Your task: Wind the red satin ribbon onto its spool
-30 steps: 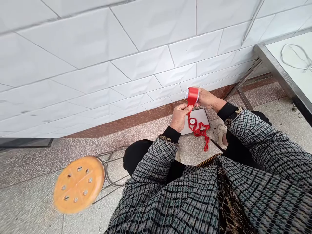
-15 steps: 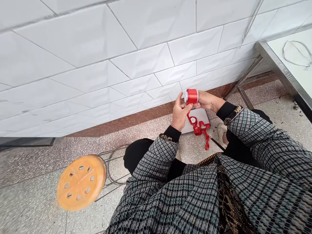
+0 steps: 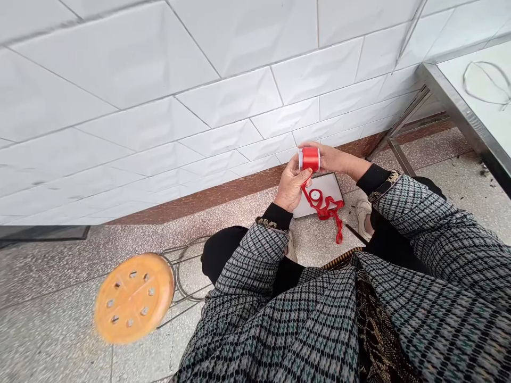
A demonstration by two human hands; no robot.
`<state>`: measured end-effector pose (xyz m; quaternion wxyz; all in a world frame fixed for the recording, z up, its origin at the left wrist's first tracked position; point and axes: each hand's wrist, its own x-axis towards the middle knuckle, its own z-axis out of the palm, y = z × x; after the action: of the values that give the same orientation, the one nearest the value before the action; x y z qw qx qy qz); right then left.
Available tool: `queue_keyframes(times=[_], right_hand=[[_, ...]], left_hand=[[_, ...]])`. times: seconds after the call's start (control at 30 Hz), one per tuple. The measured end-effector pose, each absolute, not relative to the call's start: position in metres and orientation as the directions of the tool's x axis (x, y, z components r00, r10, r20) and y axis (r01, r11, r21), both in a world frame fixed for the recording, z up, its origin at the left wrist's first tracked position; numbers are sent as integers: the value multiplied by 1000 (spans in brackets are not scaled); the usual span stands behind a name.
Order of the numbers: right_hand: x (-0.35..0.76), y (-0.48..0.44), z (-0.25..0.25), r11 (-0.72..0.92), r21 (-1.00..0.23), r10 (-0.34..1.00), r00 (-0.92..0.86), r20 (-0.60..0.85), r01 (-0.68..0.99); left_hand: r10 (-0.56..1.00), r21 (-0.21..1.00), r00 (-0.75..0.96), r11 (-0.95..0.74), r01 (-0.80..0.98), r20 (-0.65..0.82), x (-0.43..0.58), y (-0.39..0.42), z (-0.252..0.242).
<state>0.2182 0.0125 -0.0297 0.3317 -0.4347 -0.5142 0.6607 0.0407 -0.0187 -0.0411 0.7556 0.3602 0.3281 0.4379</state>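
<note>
Between my two hands is a spool of red ribbon (image 3: 310, 159) with white end discs, held up in front of the wall. My left hand (image 3: 292, 183) grips its left side, the thumb pressed low on the ribbon. Curled behind and along the right side of the spool is my right hand (image 3: 331, 158); some of its fingers are hidden. From the left thumb a loose red ribbon (image 3: 325, 211) hangs down in tangled loops over a pale flat board (image 3: 300, 208) on the floor. A small white-centred roll of red ribbon (image 3: 315, 196) lies among the loops.
A round orange stool (image 3: 134, 298) with metal legs stands on the speckled floor at left. White tiles (image 3: 223, 143) cover the wall ahead. At right is a metal-framed table (image 3: 459, 106) with a loop of wire (image 3: 485, 82) on it. A dark stick (image 3: 356, 234) lies near my shoe.
The spool has moved slightly left and turned in my hands. My right hand has shifted up around its far side, and my left hand has gone slightly left and down.
</note>
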Motion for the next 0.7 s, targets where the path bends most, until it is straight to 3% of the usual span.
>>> queue_keyframes(times=[0.03,0.1,0.2,0.27,0.37,0.7], right_hand=[[220,14,-29,-51,-989,937,-337,-95,137],[222,16,-24,332,-839,924,-326,199,431],[226,14,-16,554,-526,831,-467,304,645],[229,12,-12,557,-399,831,-483,276,728],[233,11,-10,488,-334,870,-416,266,807],[240,26,-26,373,-478,925,-279,258,795]], left_hand=[[894,824,409,368,-431,-185,41,-20,-41],[884,811,425,390,-435,-197,42,-22,-41],[877,793,434,409,-452,-205,45,-26,-39],[875,773,428,429,-468,-227,48,-28,-37],[869,752,397,467,-465,-294,49,-29,-35],[944,751,230,327,-573,-236,48,-27,-37]])
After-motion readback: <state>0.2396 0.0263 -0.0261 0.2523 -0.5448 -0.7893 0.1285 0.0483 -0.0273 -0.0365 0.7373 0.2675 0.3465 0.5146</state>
